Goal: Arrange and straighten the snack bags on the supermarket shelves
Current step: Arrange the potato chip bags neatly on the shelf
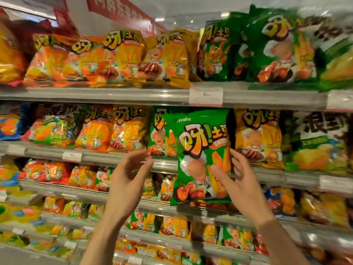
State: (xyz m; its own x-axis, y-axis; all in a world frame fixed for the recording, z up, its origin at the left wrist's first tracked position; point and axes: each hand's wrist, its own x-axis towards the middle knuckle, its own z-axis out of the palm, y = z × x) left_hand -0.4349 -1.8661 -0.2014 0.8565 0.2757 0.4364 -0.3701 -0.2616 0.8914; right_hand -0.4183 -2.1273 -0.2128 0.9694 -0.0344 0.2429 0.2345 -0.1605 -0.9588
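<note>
Right hand (pixel 242 180) fingers pinch the green snack bag (pixel 200 159), held upright in front of the second shelf (pixel 107 155). Left hand (pixel 129 173) fingers apart, holding nothing, just beside it. Shelves packed with orange, yellow, green bags.

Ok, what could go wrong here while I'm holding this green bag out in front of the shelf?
Only your right hand holds the green bag, by one edge, so that grip may slip. Your left hand is open near the green bag behind and could knock it off the shelf edge.
</note>
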